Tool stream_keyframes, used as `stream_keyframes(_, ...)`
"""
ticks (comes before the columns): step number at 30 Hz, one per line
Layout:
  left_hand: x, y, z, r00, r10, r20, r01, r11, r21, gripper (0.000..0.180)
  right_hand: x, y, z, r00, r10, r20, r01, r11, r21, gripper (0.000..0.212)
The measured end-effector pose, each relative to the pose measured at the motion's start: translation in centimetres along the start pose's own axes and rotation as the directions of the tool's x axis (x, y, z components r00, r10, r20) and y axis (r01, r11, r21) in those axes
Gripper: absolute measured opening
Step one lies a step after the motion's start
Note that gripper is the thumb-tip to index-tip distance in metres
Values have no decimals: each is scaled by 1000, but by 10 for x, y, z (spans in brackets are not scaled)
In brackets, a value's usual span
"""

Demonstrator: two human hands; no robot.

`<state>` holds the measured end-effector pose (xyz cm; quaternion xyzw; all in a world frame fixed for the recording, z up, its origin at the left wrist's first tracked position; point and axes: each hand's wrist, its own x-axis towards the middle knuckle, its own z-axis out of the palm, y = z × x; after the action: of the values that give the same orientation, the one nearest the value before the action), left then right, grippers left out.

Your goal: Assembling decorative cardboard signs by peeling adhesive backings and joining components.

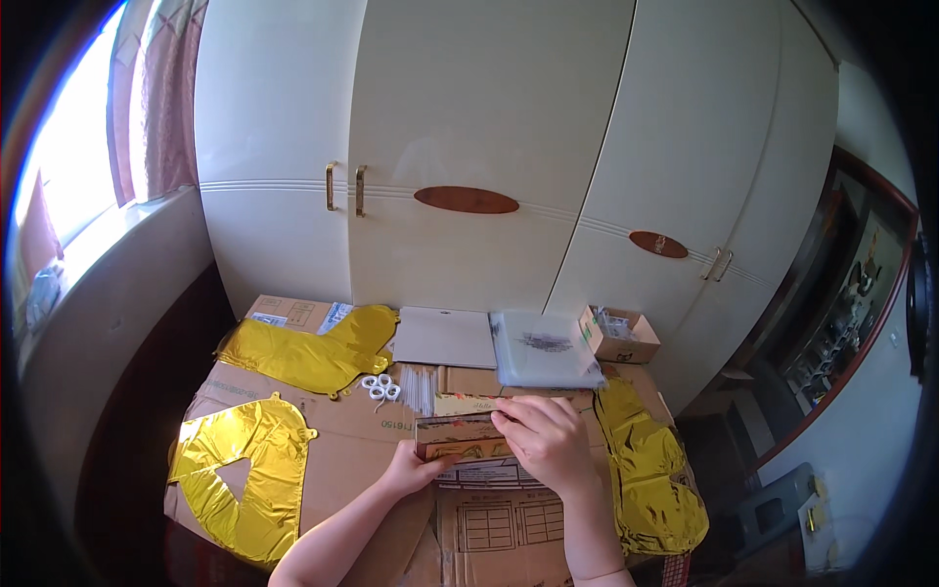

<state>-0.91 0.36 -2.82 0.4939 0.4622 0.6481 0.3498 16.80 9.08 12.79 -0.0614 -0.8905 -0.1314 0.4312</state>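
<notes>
1. The printed packet [455, 428] is located at the near middle of the cardboard-covered counter [362, 440], held in front of the person between both hands.
2. The packet is seen as flat and oblong, with crosswise bands of tan, dark brown and orange-brown; small printed figures are noted on the bands. Whether it is a carton or a sleeve cannot be told.
3. A narrow tan card strip [463, 404] with green and reddish print is observed along the packet's far edge. Whether the strip is loose or joined to the packet cannot be told.
4. The packet's left end is gripped by the left hand [413, 470], with the thumb laid over the near face; the fingers beneath are largely hidden.
5. The strip's right end is pinched by the right hand [540, 437], with the fingers [515, 418] brought together upon it.
6. A pale panel with dark lines [484, 474] is noted just below the packet, partly covered by the right hand.
7. Flattened gold foil balloons are recorded at far left [293, 354], near left [279, 470] and right [653, 479]; the foil is creased and shiny.
8. Beyond the packet, white rolls [380, 386], a bundle of slender pale sticks [419, 389] and a stack of clear plastic bags [548, 357] are found.
</notes>
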Motion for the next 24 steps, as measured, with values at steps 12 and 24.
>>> stream_keyframes(12, 0, 3, 2, 999, -33, -32, 33, 999, 5, 17, 2, -8, -5, 1000, 15, 26, -14, 1000, -21, 12)
stream_keyframes(24, -10, 30, 37, 932, -363, 16, 363, 927, -90, 28, -19, 21, 4, 869, 347, 352, -407, 907, 110, 10)
